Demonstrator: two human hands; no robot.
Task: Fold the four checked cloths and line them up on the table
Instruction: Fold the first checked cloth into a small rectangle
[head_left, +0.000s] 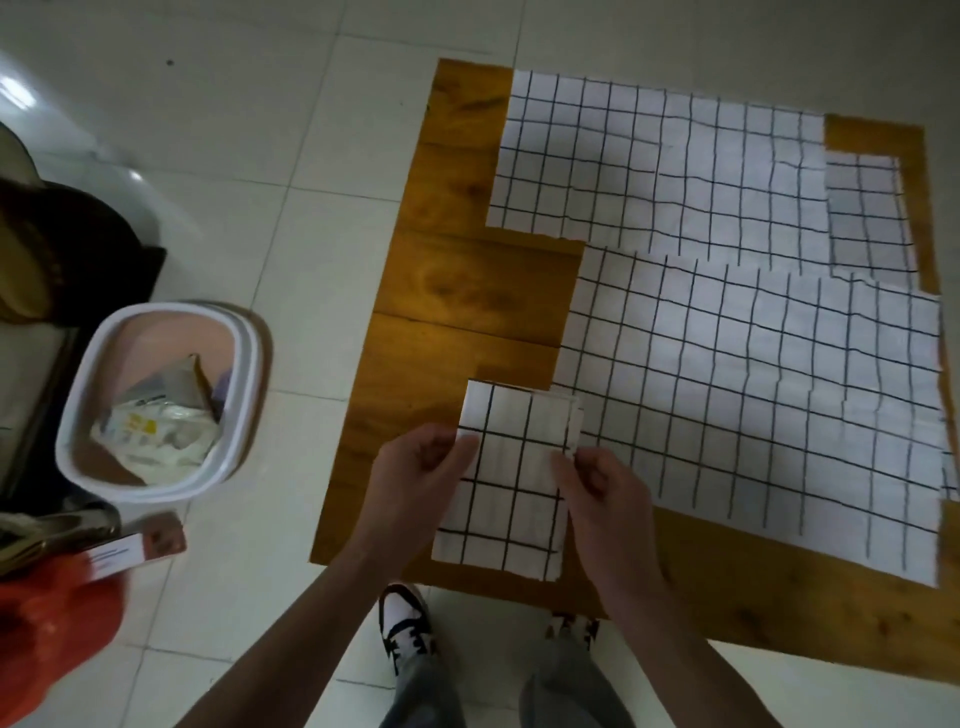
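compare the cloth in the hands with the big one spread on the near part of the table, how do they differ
The held cloth is folded into a small layered rectangle; the near spread cloth lies open in a single flat sheet. The held cloth is gripped at its sides by the left hand and right hand; the spread cloth is untouched on the table. Both are white with a dark grid.

Looks like a home, prob. a living rm or spare rm. Pale glossy floor tiles (218, 156) w/ thin grout lines. Low wooden table (457, 291), plank top, seen from above. White plastic waste bin (244, 374) on floor just beside table, w/ wrappers & cardboard inside. Dark bag (93, 249) and orange fabric (47, 629) piled at left edge, a small box (135, 551) near them. Sneakers (408, 631) on tile at table's near edge.
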